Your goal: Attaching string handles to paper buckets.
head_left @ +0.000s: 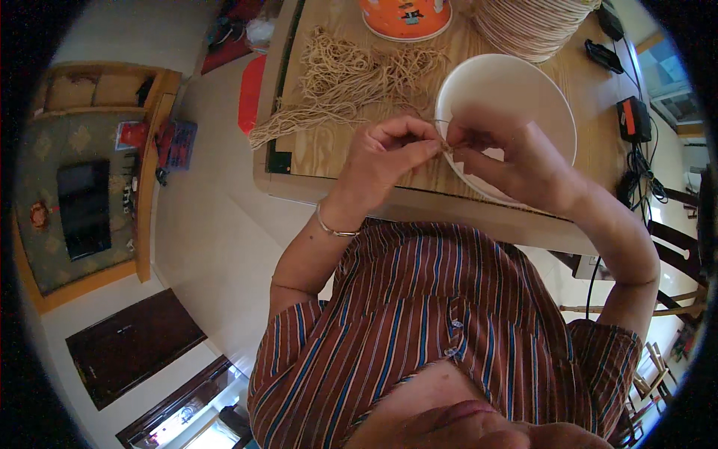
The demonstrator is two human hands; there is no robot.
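Note:
My left hand (389, 157) and my right hand (516, 153) meet at the near left rim of a white tub (553, 101). Thumb and finger of each are pinched on a short bit of tan twine (446, 147); its exact shape is too small to make out. Blur smears the back of my right hand. Beyond my left hand, a loose heap of tan twine (351, 75) lies on the wooden table (318, 157), its strands trailing to the left edge.
An orange tub (407, 19) and a stack of pale round rims (531, 26) stand at the far side. Black adapters (634, 120) with tangled cables (642, 179) lie along the right. A red object (250, 93) shows beyond the table's left edge.

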